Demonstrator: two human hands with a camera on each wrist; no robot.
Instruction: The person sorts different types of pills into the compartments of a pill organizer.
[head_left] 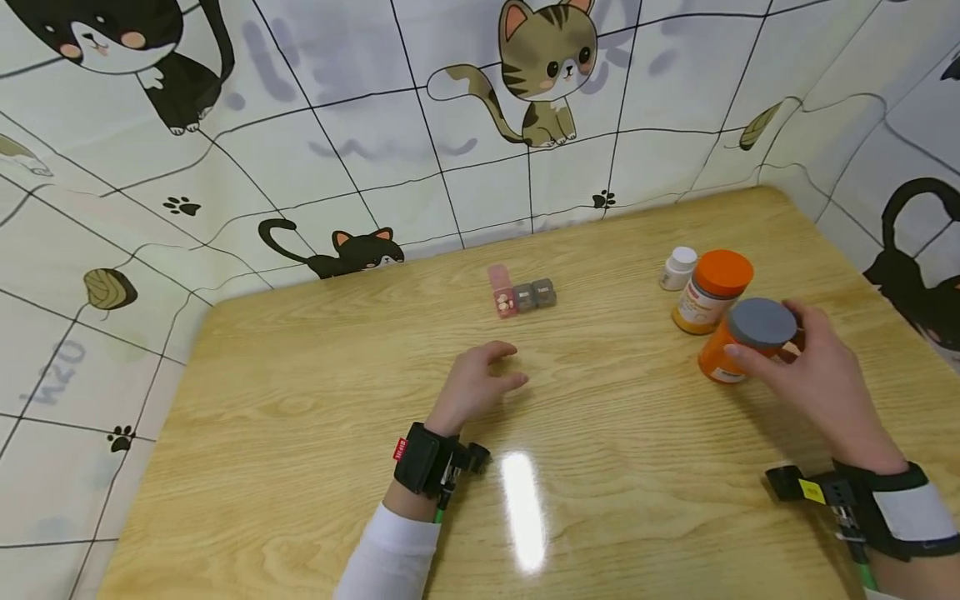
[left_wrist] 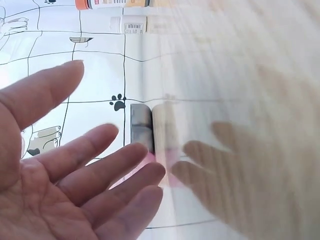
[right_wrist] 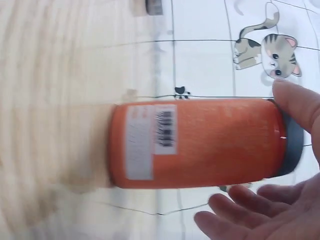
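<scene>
My right hand (head_left: 825,379) is around the upper part of an orange bottle (right_wrist: 215,142) with a grey lid (head_left: 762,322). In the right wrist view the thumb is right at the lid, and the other fingers spread loosely beside the bottle with a gap. My left hand (head_left: 477,385) hovers over the table with relaxed fingers and holds nothing. Beyond it lies a small pill organizer with two closed grey compartments (head_left: 534,295) and a pink compartment (head_left: 504,302), its lid raised, with whitish pills inside.
Behind the grey-lidded bottle stand an orange-capped bottle (head_left: 712,292) and a small white bottle (head_left: 678,268). A cat-patterned sheet (head_left: 480,167) hangs along the back and sides of the wooden table (head_left: 300,433).
</scene>
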